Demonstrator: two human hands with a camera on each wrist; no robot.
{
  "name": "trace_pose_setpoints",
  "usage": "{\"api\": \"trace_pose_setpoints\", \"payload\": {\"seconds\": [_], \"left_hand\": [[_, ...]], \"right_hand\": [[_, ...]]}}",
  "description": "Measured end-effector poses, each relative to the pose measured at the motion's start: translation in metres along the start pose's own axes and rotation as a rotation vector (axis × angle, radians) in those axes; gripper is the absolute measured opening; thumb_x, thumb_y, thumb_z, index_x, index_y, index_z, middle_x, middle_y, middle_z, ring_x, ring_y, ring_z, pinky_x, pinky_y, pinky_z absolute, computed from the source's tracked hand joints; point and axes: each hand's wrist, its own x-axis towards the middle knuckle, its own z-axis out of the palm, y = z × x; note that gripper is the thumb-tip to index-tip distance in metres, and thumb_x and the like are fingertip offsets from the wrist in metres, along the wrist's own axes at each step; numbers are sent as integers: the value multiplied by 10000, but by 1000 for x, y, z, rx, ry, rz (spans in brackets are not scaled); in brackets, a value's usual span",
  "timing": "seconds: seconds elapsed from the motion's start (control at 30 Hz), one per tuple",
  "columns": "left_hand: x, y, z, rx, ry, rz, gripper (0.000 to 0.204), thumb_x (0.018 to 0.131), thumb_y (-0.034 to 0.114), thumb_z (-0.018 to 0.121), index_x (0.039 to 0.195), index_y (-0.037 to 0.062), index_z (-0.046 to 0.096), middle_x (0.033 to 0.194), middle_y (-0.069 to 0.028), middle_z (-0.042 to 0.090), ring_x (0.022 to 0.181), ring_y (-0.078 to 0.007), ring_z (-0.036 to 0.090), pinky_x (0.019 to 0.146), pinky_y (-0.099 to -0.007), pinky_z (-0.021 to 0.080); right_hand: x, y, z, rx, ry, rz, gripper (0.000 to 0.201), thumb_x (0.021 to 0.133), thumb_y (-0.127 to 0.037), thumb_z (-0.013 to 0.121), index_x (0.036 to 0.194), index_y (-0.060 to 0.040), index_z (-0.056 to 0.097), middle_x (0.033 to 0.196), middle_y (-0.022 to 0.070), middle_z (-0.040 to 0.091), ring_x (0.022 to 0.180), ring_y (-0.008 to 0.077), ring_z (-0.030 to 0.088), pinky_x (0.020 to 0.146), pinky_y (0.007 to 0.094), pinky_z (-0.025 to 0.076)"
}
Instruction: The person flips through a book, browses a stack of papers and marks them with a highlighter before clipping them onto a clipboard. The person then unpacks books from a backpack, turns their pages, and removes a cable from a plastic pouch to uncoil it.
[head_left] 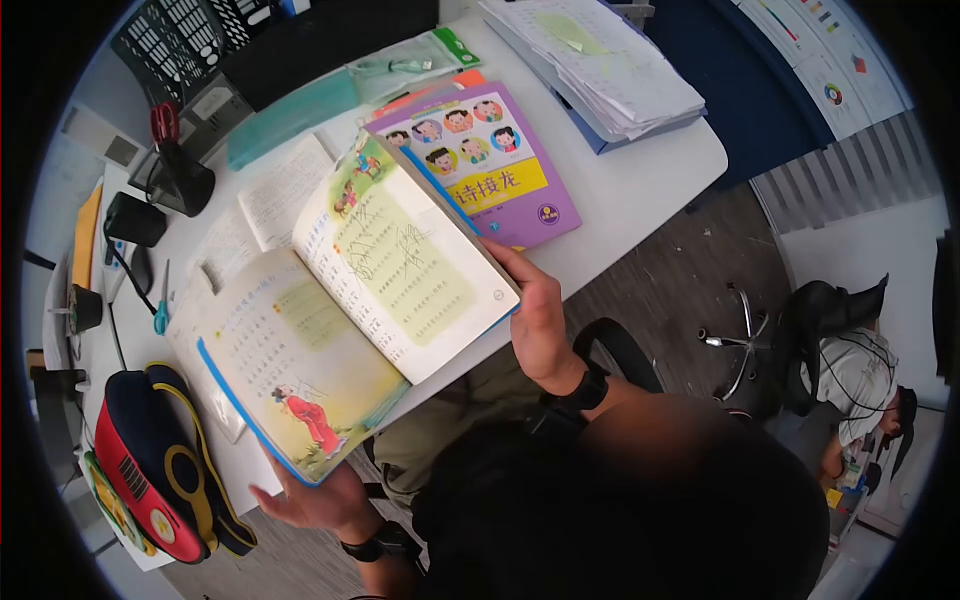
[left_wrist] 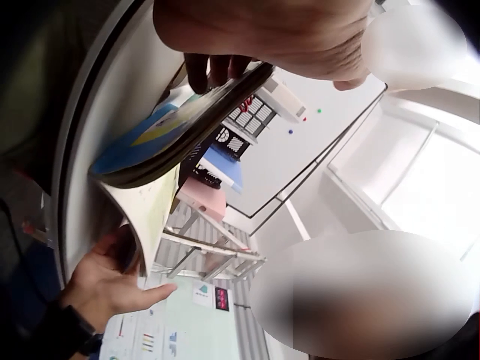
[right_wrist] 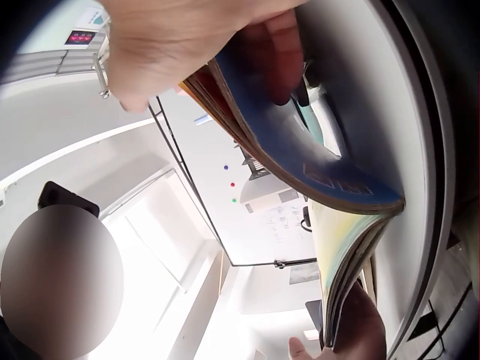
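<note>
An open picture book [head_left: 440, 270] with a blue cover lies tilted above the table's front edge, held from both sides. On its pages are printed text, coloured drawings and pen scribbles. My left hand [head_left: 330, 500] holds the lower left corner, fingers under the cover and thumb standing away from the page. At the opposite side my right hand [head_left: 541, 325] grips the outer edge, its fingers tucked behind the blue cover [right_wrist: 262, 112]. In the left wrist view, the left fingers [left_wrist: 217, 71] bend beneath the book and are partly hidden.
A purple book [head_left: 520, 195] lies behind the open one, beside handwritten pages [head_left: 285, 185]. A blue folder stacked with papers [head_left: 620, 80] is at the back right. To the left are a red and navy pouch [head_left: 150, 460], blue scissors [head_left: 162, 312] and a black pen holder [head_left: 185, 185].
</note>
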Motion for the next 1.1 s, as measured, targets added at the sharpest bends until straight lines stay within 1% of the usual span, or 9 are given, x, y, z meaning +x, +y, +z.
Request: {"api": "trace_pose_setpoints", "payload": {"seconds": [0.07,0.13,0.17,0.2,0.27,0.37,0.6,0.83,1.1], "left_hand": [[-11,-8,-2,14,-40,43,789,976,520,389,1517,-43,271,1579,-206,302,1466,-342,282,1200,-512,189],[-31,-22,-35,228,250,195,726,1000,474,368,1505,-42,295,1555,-215,337,1439,-353,326,1190,-519,217],[-37,-32,-57,532,145,166,648,1017,400,415,1482,-46,337,1513,-184,401,1396,-307,387,1164,-480,277],[-24,-29,-7,944,273,-9,579,999,318,537,1428,-50,414,1431,-137,487,1308,-238,465,1108,-400,348],[-14,-37,10,984,315,-123,523,965,246,627,1374,-44,476,1361,-98,541,1232,-194,508,1058,-342,378],[-2,-33,34,845,242,-341,496,960,242,654,1353,-23,506,1335,-104,556,1200,-203,524,1049,-347,393],[9,-58,32,686,-39,-302,493,974,284,628,1355,-6,509,1301,-125,578,1205,-239,533,1058,-373,392],[27,-47,21,360,-37,-296,416,998,191,598,1358,16,483,1271,-122,579,1109,-226,604,788,-373,608],[32,-45,12,170,59,-348,449,987,142,603,1396,46,444,1312,-122,545,1167,-259,584,839,-449,621]], "right_hand": [[-1,-4,2,87,29,42,739,962,-506,594,1360,105,469,1233,143,619,1128,157,564,977,292,439],[4,-13,7,-118,62,202,567,920,-282,720,1318,70,523,1167,107,646,1039,117,585,901,272,479],[9,-12,8,-132,105,213,474,884,-119,747,1279,57,555,1121,80,662,983,94,593,846,256,496],[13,-17,7,-156,76,230,460,903,-125,727,1284,65,553,1132,86,662,993,99,595,853,254,495],[21,-20,6,-97,55,246,444,904,-90,715,1284,72,553,1136,93,663,1009,109,600,875,258,488],[19,-25,15,59,62,262,477,892,-41,704,1318,71,521,1191,114,645,1079,153,604,956,291,467],[26,-17,25,394,40,228,535,891,11,646,1388,-9,451,1302,144,596,1190,249,579,1055,400,440],[47,-4,18,-76,-58,4,531,901,-64,685,1369,47,461,1299,142,595,1175,202,568,1049,350,412],[51,11,27,-208,-59,-5,582,903,-83,699,1391,72,420,1286,158,595,1166,191,559,1046,326,392]]}}
